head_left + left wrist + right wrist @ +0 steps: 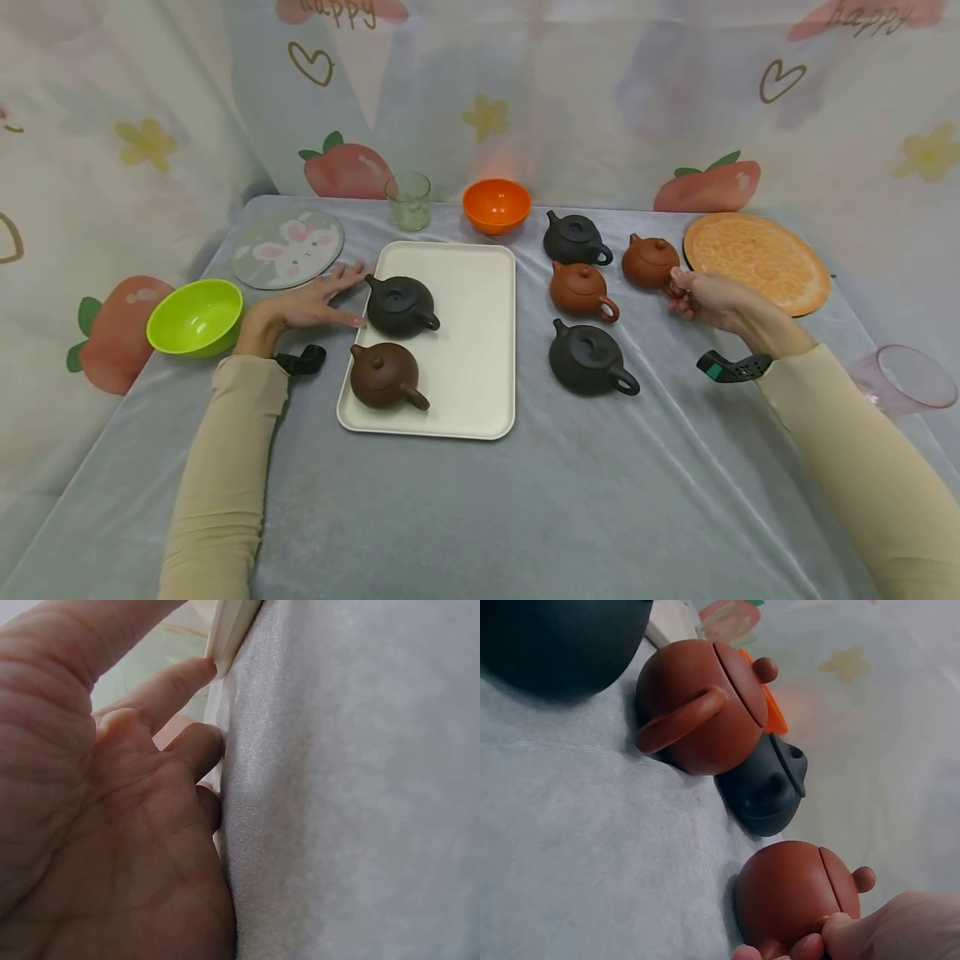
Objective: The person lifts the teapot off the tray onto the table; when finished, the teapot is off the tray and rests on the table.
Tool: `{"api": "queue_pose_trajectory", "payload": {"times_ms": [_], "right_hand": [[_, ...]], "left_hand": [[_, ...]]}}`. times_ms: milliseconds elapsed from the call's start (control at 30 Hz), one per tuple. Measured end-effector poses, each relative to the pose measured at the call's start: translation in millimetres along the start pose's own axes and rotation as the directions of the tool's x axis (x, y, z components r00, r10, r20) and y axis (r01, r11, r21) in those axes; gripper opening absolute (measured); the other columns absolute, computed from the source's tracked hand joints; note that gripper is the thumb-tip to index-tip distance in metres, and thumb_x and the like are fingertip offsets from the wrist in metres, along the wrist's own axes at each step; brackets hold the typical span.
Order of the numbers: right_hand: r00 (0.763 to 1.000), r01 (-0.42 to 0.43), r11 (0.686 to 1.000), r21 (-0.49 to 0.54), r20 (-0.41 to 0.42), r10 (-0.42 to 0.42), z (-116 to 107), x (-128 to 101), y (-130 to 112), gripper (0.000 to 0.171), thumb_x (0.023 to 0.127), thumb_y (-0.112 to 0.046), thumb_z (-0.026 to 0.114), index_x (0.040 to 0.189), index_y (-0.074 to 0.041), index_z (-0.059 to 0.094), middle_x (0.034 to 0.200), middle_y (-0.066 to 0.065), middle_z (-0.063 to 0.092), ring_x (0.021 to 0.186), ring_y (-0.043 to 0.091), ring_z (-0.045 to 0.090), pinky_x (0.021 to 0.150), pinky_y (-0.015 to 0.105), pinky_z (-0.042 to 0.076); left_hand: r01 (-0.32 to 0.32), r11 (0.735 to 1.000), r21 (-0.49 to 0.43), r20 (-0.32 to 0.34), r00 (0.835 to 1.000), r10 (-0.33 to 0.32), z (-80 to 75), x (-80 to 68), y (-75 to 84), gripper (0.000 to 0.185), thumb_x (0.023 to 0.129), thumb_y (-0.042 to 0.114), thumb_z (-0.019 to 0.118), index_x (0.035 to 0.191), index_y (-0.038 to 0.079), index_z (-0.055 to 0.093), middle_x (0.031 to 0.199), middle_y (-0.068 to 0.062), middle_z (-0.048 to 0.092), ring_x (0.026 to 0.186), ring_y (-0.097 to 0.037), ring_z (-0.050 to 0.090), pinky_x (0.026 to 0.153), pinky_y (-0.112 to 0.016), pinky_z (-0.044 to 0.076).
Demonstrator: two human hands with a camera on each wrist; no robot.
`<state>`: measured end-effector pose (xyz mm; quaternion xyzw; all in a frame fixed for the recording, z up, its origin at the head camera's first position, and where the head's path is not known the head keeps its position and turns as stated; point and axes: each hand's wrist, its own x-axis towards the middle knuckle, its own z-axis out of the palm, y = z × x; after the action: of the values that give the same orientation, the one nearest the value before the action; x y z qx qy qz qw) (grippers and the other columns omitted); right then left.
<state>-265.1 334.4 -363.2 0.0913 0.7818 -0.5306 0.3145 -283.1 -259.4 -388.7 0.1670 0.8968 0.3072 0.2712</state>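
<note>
My right hand (708, 302) pinches the handle of a reddish-brown teapot (649, 262) at the back right; the right wrist view shows thumb and fingers on that teapot's (791, 896) handle. My left hand (315, 302) is spread with extended fingers at the left edge of a cream tray (472, 350), its fingertips at the rim (232, 630). On the tray sit a black teapot (401, 307) and, nearer me, a dark brown teapot (384, 377). Right of the tray stand a black teapot (573, 239), another reddish-brown teapot (581, 288) and a larger black teapot (588, 358).
A lime green bowl (197, 318) and a round bunny mat (288, 247) lie left. Behind the tray are a green glass (409, 202) and an orange bowl (497, 207). A round orange-brown mat (757, 260) and a pink clear cup (903, 379) are at right.
</note>
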Motion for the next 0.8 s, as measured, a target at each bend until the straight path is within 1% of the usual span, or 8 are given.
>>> {"api": "queue_pose_trajectory", "payload": {"times_ms": [100,300,400,600,800], "right_hand": [[1.0,0.005,1.0,0.029,0.001,-0.005,0.0,5.8,-5.4,0.037,0.108,-0.035,0.021,0.088,-0.009,0.037,0.086,0.001,0.046,0.076,0.01,0.04,0.069,0.024,0.035],[0.999,-0.015,0.997,0.076,-0.034,0.017,-1.4,13.8,-11.5,0.036,0.107,-0.037,0.022,0.093,-0.008,0.037,0.085,0.0,0.048,0.076,0.009,0.042,0.069,0.021,0.038],[0.999,-0.018,0.994,0.107,-0.047,0.023,-2.5,15.6,-13.5,0.036,0.107,-0.038,0.022,0.092,-0.008,0.038,0.085,0.0,0.049,0.075,0.009,0.043,0.068,0.021,0.038],[0.994,-0.024,0.988,0.151,-0.102,0.04,0.2,17.3,-20.1,0.035,0.106,-0.039,0.025,0.093,-0.01,0.038,0.086,0.0,0.048,0.075,0.009,0.044,0.068,0.019,0.039],[0.99,-0.045,0.983,0.176,-0.123,0.068,4.3,21.7,-23.7,0.034,0.106,-0.04,0.027,0.098,-0.009,0.04,0.087,0.0,0.049,0.076,0.01,0.044,0.069,0.019,0.039]], "left_hand": [[0.005,1.0,0.011,-0.003,1.0,-0.005,0.0,0.8,0.0,0.103,0.083,0.038,0.076,0.159,0.02,0.01,0.165,-0.004,-0.008,0.149,-0.031,-0.02,0.113,-0.066,-0.007],[0.006,1.0,0.006,-0.003,1.0,-0.006,0.4,2.3,1.5,0.101,0.083,0.036,0.077,0.158,0.019,0.012,0.165,-0.004,-0.006,0.149,-0.03,-0.019,0.114,-0.065,-0.006],[0.01,1.0,0.015,-0.004,1.0,-0.01,-0.3,3.1,2.8,0.102,0.083,0.037,0.077,0.158,0.019,0.011,0.165,-0.005,-0.007,0.149,-0.031,-0.019,0.114,-0.065,-0.007],[0.007,0.999,0.035,-0.008,1.0,-0.007,-2.6,3.0,3.8,0.104,0.082,0.041,0.077,0.158,0.021,0.01,0.165,-0.005,-0.007,0.149,-0.029,-0.02,0.114,-0.063,-0.01],[0.008,1.0,0.008,-0.002,1.0,-0.008,-0.4,1.5,1.0,0.102,0.082,0.038,0.077,0.158,0.02,0.012,0.165,-0.005,-0.006,0.149,-0.03,-0.02,0.114,-0.065,-0.007]]}}
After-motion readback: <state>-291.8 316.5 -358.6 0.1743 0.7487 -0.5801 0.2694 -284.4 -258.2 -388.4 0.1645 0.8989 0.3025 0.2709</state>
